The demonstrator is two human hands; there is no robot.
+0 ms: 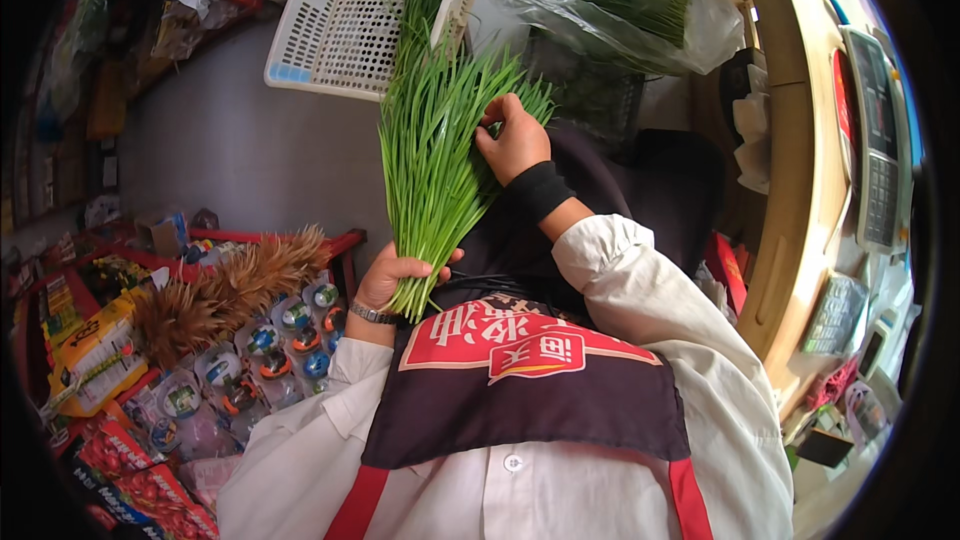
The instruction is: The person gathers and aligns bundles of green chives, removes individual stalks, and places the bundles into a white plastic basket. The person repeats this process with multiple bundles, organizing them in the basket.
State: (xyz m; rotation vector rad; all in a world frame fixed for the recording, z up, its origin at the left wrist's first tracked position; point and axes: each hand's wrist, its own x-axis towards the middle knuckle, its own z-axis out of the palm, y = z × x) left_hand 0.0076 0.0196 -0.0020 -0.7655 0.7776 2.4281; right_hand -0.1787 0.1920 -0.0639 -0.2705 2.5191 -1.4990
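My left hand [397, 274] is closed around the pale stem ends of a bunch of garlic chives [442, 142], held above my lap. The green leaves fan away from me, their tips near a white perforated plastic basket [330, 22], in which darker chives lie. At the right side of the leaves is my right hand [517, 136], its thumb and forefinger curled close together; whether a leaf is pinched between them cannot be told. More chives [622, 4] lie in a clear plastic bag [709, 22] beyond my right hand.
A dark crate [592, 82] stands under the bag. At the left, a feather duster [225, 292] lies by a red rack [345, 240] with packets and capsule toys [262, 337]. On the right, a wooden counter [795, 165] holds a weighing scale [874, 135].
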